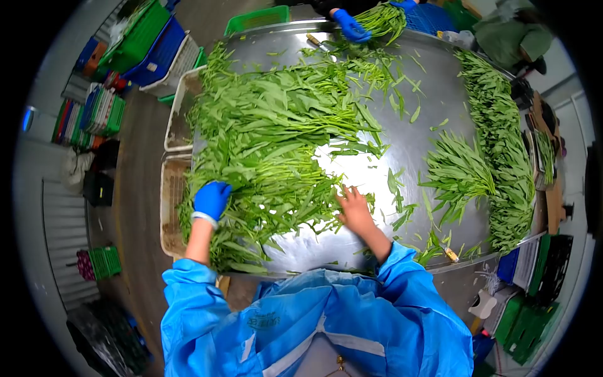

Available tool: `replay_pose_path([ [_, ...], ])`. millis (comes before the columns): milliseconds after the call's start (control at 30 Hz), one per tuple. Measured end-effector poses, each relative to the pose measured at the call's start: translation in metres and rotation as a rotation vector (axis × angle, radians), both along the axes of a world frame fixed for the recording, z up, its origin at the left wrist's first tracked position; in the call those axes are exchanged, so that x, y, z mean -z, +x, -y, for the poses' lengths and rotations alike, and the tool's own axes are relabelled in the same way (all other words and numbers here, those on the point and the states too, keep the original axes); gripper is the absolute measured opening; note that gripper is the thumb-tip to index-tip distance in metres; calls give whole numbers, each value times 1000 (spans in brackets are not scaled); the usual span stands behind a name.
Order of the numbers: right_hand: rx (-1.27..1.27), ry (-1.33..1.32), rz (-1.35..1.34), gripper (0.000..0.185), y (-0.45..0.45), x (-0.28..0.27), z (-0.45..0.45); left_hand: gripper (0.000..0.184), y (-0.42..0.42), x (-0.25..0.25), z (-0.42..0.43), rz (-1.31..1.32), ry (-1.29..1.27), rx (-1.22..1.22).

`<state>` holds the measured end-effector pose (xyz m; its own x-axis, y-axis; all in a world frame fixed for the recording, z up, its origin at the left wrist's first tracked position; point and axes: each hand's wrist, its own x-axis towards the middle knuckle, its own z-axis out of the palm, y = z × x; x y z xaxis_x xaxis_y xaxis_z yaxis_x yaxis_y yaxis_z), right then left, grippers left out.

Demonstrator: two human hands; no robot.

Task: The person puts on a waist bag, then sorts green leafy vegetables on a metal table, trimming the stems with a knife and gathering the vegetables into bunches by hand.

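A broad heap of long-leaved, green-stemmed leafy greens (276, 169) covers the left half of the metal table (433, 94). My left hand (212, 200), in a blue glove, is curled at the leafy end of the heap, its fingertips partly hidden among leaves. My right hand (355, 209) is bare, fingers spread, touching the cut stem ends at the heap's right side. Near my right forearm lies a knife with a yellowish handle (451, 254), its blade partly covered by loose leaves.
Tied-looking bunches (502, 151) line the right edge, with a separate fanned bunch (461, 169) beside them. Across the table, a co-worker's blue-gloved hand (352, 26) is at some greens, near another knife (317, 42). White crates (173, 207) stand against the left edge.
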<state>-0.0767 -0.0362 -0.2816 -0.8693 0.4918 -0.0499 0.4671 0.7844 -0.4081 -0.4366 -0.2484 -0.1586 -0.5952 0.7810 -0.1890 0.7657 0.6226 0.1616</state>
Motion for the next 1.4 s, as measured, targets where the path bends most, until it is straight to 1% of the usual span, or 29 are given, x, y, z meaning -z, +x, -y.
replay_pose_path([
  [33, -91, 43, 14, 53, -1, 8, 11, 26, 9, 4, -28, 79, 265, 81],
  [67, -152, 47, -5, 49, 1, 22, 19, 28, 18, 11, -58, 85, 411, 164],
  [100, -233, 22, -29, 47, 4, 19, 24, 35, 27, 19, -89, 58, 484, 309],
  [133, -255, 14, -3, 48, 7, 13, 27, 44, 38, 23, -119, 140, 510, 372],
  [167, -277, 7, 23, 49, 10, 7, 29, 50, 46, 36, -149, 172, 512, 445],
  [267, -231, -77, 18, 52, 18, -13, 31, 71, 69, 80, -233, 106, 482, 542],
  [300, -207, -87, 20, 54, 20, -15, 32, 73, 76, 81, -257, 96, 454, 539],
  [367, -164, -107, 19, 56, 21, -19, 33, 71, 86, 104, -294, -66, 450, 526],
  [467, -131, -135, -4, 54, 18, -19, 34, 65, 95, 129, -322, -165, 111, 468],
  [567, -124, -162, -29, 52, 16, -16, 29, 53, 95, 160, -321, -195, 158, 575],
  [600, -134, -174, -31, 51, 16, -15, 25, 41, 92, 145, -317, -149, 163, 608],
  [667, -163, -188, -39, 51, 16, -13, 19, 39, 79, 99, -316, -28, 268, 601],
  [700, -186, -189, -44, 51, 17, -12, 15, 39, 68, 89, -317, 34, 319, 593],
  [767, -229, -188, -49, 52, 18, -11, 6, 31, 38, 100, -319, 133, 810, 513],
  [833, -254, -192, -50, 53, 19, -12, 2, 38, 21, 51, -319, 639, 508, 159],
  [933, -248, -182, -84, 54, 19, -8, 0, 43, 19, 43, -329, 472, 296, 289],
  [967, -246, -182, -93, 53, 18, -7, 0, 44, 26, 58, -330, 323, 270, 383],
  [1033, -219, -187, -106, 50, 17, -8, 1, 46, 46, 95, -335, 173, 231, 496],
  [1100, -202, -177, -99, 48, 16, -6, 2, 60, 80, 114, -338, -252, 58, 570],
  [1133, -200, -163, -85, 46, 16, -3, 4, 81, 91, 121, -340, -286, 26, 567],
  [1167, -199, -150, -69, 45, 17, 0, 6, 86, 96, 125, -339, -239, 34, 549],
  [1233, -174, -106, -101, 43, 19, 5, 8, 95, 107, 110, -338, -145, 46, 508],
  [1267, -161, -90, -120, 42, 20, 7, 11, 99, 104, 114, -336, -230, 97, 546],
  [1367, -110, -134, -145, 43, 22, 4, 13, 95, 97, 126, -331, -87, 20, 498],
  [1400, -119, -140, -149, 43, 22, 4, 12, 80, 94, 146, -323, -192, 139, 561],
])
